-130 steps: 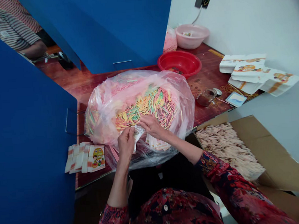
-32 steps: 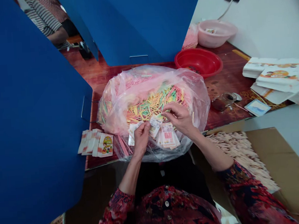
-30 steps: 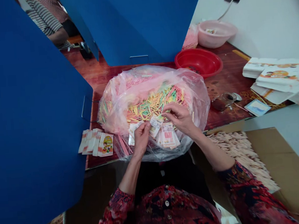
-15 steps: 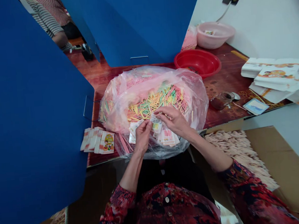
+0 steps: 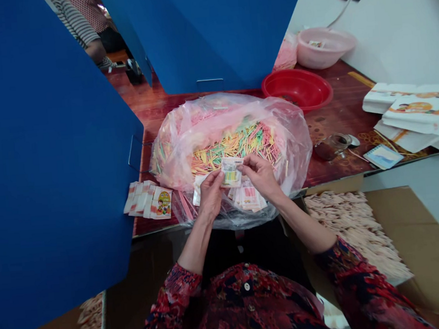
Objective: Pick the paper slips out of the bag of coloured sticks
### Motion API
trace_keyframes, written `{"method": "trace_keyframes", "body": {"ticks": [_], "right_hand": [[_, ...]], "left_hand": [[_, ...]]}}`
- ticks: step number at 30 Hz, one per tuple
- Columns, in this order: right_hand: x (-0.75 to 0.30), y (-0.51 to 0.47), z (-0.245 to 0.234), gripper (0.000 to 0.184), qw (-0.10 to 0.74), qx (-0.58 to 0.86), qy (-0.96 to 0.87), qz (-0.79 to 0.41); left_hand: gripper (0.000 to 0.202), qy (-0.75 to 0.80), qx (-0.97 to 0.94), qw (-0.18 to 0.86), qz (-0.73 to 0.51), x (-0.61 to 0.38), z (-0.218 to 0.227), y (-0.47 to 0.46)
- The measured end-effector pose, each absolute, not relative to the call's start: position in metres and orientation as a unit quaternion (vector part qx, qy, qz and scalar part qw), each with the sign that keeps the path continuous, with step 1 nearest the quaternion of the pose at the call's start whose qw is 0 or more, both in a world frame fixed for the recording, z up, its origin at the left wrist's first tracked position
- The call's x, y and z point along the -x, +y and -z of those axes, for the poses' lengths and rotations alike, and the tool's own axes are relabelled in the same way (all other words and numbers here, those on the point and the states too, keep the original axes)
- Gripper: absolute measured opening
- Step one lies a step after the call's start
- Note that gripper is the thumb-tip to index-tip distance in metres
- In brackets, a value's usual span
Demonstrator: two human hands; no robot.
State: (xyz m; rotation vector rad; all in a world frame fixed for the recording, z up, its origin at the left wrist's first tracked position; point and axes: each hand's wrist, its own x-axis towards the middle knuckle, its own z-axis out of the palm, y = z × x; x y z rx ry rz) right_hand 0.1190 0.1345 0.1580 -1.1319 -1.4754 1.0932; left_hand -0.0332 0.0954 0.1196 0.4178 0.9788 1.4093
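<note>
"Where is the small packet?"
"Centre of the frame: your left hand pinches its left edge, your right hand its right."
"Behind it?"
"An open plastic bag of coloured sticks."

- Ahead and to my right on the bench, a red basin
- Just beyond it, a pink basin
- Nearer me, a glass jar beside a notebook (pale blue, I see)
- Facing me, a blue panel
</note>
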Motion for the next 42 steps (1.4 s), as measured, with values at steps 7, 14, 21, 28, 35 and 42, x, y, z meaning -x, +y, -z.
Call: {"method": "trace_keyframes", "body": {"ticks": [7, 14, 21, 28, 35, 42], "right_hand": [[-0.121, 0.128, -0.156, 0.028, 0.463, 0.459, -0.592, -0.474], [-0.149, 0.114, -0.132, 0.026, 0.441, 0.525, -0.561, -0.464], [-0.151, 0.085, -0.091, 0.025, 0.395, 0.604, -0.660, -0.210], [-0.159, 0.060, -0.076, 0.055, 0.349, 0.674, -0.628, -0.174], [-0.169, 0.065, -0.071, 0.052, 0.312, 0.694, -0.576, -0.300], [-0.160, 0.045, -0.076, 0.045, 0.396, 0.623, -0.611, -0.287]], "left_hand": [[0.047, 0.425, -0.224, 0.651, -0.588, 0.025, -0.122, 0.089], [0.039, 0.538, -0.413, 0.524, -0.515, 0.023, -0.095, 0.083], [0.059, 0.635, -0.618, 0.356, -0.297, 0.014, -0.078, 0.081], [0.069, 0.672, -0.591, 0.371, -0.250, 0.008, -0.080, 0.090], [0.071, 0.694, -0.565, 0.396, -0.205, 0.002, -0.088, 0.097], [0.055, 0.645, -0.597, 0.428, -0.212, 0.003, -0.113, 0.077]]}}
